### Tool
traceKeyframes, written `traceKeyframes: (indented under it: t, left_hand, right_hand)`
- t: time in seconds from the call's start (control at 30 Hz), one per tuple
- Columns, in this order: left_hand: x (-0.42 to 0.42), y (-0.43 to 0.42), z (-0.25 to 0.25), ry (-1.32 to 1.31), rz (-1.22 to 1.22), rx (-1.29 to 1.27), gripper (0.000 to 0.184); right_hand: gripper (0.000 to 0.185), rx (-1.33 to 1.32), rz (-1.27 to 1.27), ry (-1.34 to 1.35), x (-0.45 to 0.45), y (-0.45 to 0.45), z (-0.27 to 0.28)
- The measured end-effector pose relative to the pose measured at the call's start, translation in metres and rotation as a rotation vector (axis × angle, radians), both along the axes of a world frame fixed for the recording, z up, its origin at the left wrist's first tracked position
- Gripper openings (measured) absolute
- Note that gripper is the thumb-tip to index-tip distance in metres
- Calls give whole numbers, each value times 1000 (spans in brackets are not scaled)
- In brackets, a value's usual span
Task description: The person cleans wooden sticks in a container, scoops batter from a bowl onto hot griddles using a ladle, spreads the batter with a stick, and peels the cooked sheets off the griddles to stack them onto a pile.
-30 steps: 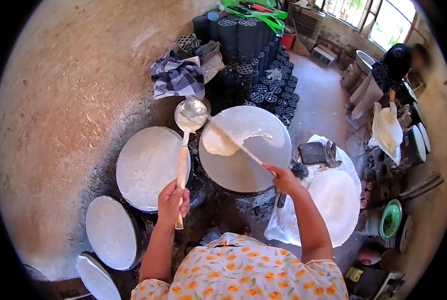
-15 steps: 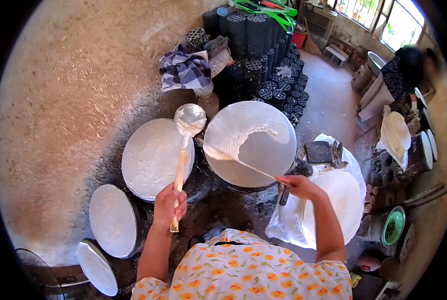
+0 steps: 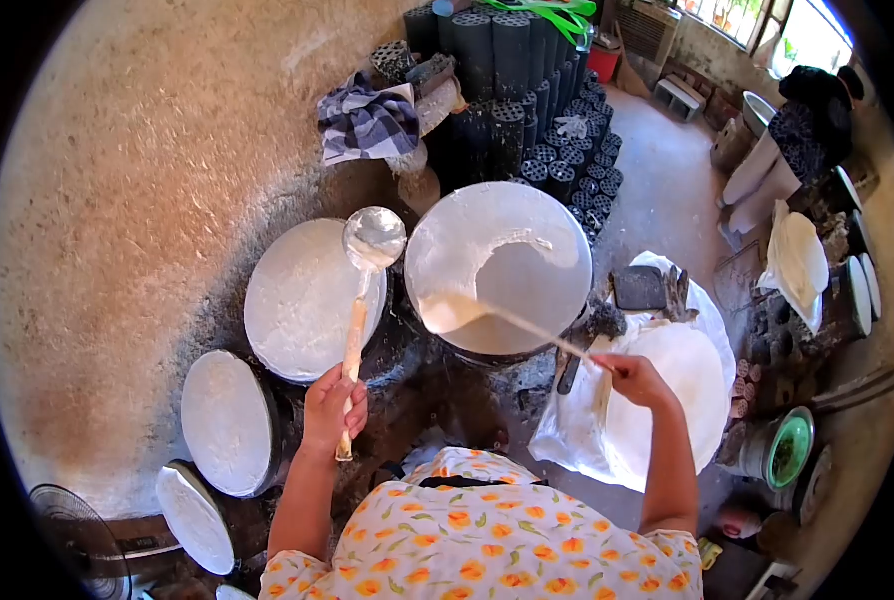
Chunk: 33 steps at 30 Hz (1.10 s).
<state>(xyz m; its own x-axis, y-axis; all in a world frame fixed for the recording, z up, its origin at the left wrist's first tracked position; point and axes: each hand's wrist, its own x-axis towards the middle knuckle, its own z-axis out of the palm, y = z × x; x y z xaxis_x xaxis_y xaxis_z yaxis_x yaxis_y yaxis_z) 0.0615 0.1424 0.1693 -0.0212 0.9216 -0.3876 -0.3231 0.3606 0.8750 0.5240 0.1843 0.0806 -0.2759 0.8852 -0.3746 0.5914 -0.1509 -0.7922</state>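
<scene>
My left hand [image 3: 335, 408] is closed around the wooden handle of a metal ladle [image 3: 374, 240], whose bowl hangs between two round griddles. In my right hand [image 3: 635, 379] I grip the thin end of a long wooden spatula [image 3: 449, 312]. Its broad pale head is over the left part of the middle griddle [image 3: 527, 310]; whether it touches the surface I cannot tell. Wet white batter [image 3: 452, 240] forms a curved band there, leaving part of the grey surface bare. The griddle to the left [image 3: 307, 300] is fully coated in white.
More white-coated griddles [image 3: 227, 424] stand at lower left, near a fan [image 3: 77, 540]. Thin white round sheets [image 3: 667, 405] lie stacked on plastic at my right. Black perforated coal cylinders [image 3: 512, 60] are piled behind. Another person [image 3: 812, 130] is at the far right.
My right hand has moved slightly right, and the spatula's head has shifted a little on the middle griddle. The ladle stays nearly in place. The whole view has shifted slightly.
</scene>
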Motion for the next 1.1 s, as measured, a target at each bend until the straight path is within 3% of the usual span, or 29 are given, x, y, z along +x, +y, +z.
traceKeyframes:
  t: [0.07,0.13,0.23,0.27,0.33,0.37,0.43,0.5,0.53,0.57,0.6,0.67,0.73,0.77,0.83,0.9,1.03,1.1]
  left_hand:
    - [7,0,1,-8,1,0,31]
    - [15,2,1,-15,-22,10,31]
    - [14,9,0,-71,-43,-2,22]
    - [11,10,-1,-79,-66,-3,22]
    - [-2,10,-3,-99,-90,10,24]
    - [-9,10,-5,-97,-109,9,25]
    - [-20,10,-1,-87,-137,22,23]
    - [-33,7,-2,-85,-160,25,22]
    - [-40,7,-4,-88,-177,37,27]
    - [-47,8,-5,-90,-193,51,33]
    - [-54,9,-4,-99,-200,52,33]
    - [-68,9,-1,-115,-226,78,14]
    - [-84,7,0,-113,-233,60,14]
    - [-93,7,0,-102,-231,45,15]
    - [-107,5,-2,-110,-244,59,14]
    - [-117,3,-6,-102,-253,71,16]
    - [-123,3,-7,-146,-275,54,18]
    - [-126,6,-9,-172,-303,52,22]
  right_hand:
    - [63,408,-240,97,-18,5,-37]
    - [59,322,-438,216,-52,18,-46]
    - [55,180,-134,-54,-71,-14,-20]
    - [55,179,-156,-64,-66,-35,-8]
    - [55,-78,-182,11,-50,-83,2]
    - [55,-77,-197,4,-50,-104,-11]
    - [58,-28,-414,298,-64,-135,-29]
    - [56,77,-428,286,-117,-144,-41]
    - [46,478,-363,223,-155,-137,-43]
    - [32,415,-341,-35,-186,-128,-29]
    - [32,417,-347,-45,-209,-123,-28]
    - [27,453,-303,-449,-237,-121,-36]
    - [32,127,-470,-404,-222,-134,-60]
    - [48,217,-474,-581,-205,-153,-78]
    - [67,305,-473,-771,-207,-163,-55]
    - [58,117,-373,-815,-222,-163,-18]
    - [67,242,-300,-671,-290,-139,-27]
    - [70,104,-260,-714,-306,-128,-34]
